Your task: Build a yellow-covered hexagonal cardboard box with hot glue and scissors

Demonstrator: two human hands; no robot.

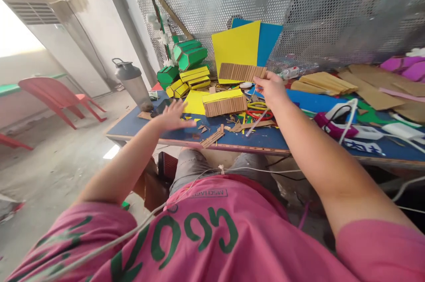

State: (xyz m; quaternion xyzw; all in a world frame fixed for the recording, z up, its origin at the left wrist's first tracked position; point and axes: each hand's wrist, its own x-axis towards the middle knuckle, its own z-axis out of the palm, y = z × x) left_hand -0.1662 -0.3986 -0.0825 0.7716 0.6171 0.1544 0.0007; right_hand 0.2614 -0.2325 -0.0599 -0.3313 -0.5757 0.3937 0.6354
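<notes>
My right hand [271, 88] is raised over the blue table [139, 125] and pinches the corner of a brown corrugated cardboard strip [241, 71], holding it up in front of the yellow sheet [236, 45]. My left hand [173, 116] hovers flat, fingers spread, near the table's front left, holding nothing. A yellow-topped corrugated block [225, 102] lies between the two hands. Cardboard scraps [212, 137] lie just in front of it.
Green and yellow cardboard boxes [186, 67] are stacked at the back left, by a shaker bottle [133, 83]. Blue sheet [268, 38], brown cardboard pieces [365, 85], a glue gun [335, 125] and cables lie to the right. Perforated metal panel [315, 12] stands behind. Red chair [56, 96] stands left.
</notes>
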